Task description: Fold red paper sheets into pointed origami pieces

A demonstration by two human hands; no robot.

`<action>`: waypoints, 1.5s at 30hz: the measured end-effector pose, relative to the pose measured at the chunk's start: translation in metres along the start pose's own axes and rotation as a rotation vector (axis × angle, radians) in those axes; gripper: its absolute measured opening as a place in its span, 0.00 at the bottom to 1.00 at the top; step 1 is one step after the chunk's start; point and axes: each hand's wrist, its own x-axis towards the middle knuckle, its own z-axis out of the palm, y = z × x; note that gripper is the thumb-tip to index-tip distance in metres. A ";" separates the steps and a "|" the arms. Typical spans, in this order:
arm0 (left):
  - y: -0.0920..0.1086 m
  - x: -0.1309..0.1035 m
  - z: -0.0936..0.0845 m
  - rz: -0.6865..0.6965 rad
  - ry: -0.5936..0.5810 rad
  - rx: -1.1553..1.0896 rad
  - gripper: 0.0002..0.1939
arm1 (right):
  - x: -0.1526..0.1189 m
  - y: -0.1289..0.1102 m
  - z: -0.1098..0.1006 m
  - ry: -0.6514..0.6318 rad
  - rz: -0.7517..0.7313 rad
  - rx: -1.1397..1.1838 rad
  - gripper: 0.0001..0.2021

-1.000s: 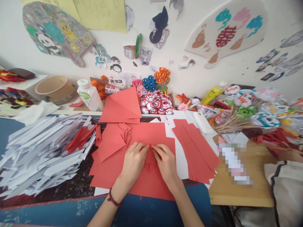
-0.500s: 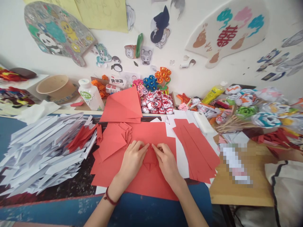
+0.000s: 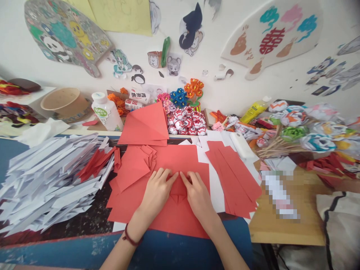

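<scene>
A small folded piece of red paper [image 3: 178, 192] lies on larger red sheets [image 3: 168, 221], its pointed flap towards me. My left hand [image 3: 159, 187] has its fingers bent together, thumb and fingertip pressing the paper's upper left edge. From the other side, my right hand [image 3: 197, 191] pinches the upper right edge in the same way. Both sets of fingertips nearly meet at the paper's top and hide its side edges. Just left of my left hand are a red square sheet [image 3: 132, 168] and some small folded red pieces [image 3: 148, 155].
A big heap of folded white paper strips [image 3: 53, 183] covers the left side, with red strips [image 3: 95, 165] on top. Cut red sheets [image 3: 233, 176] lie to the right. Behind stand a white bottle [image 3: 107, 112] and paper flowers [image 3: 187, 122]. A person's arm [image 3: 343, 185] shows far right.
My fingertips have shifted slightly along the upper edges of the folded red paper, and more of its top shows between them. The paper stays in place.
</scene>
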 end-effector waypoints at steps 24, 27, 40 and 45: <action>0.002 -0.004 0.000 0.101 -0.016 0.154 0.21 | 0.004 -0.004 -0.003 -0.029 -0.086 -0.092 0.26; 0.004 -0.003 0.000 0.180 -0.001 0.220 0.19 | 0.004 -0.004 -0.002 -0.028 -0.083 -0.118 0.26; 0.012 0.001 -0.003 0.166 -0.067 0.222 0.18 | 0.003 -0.004 -0.003 -0.011 -0.093 -0.115 0.24; 0.010 -0.004 -0.002 0.064 -0.068 0.143 0.23 | 0.005 -0.004 -0.007 -0.032 -0.097 -0.107 0.25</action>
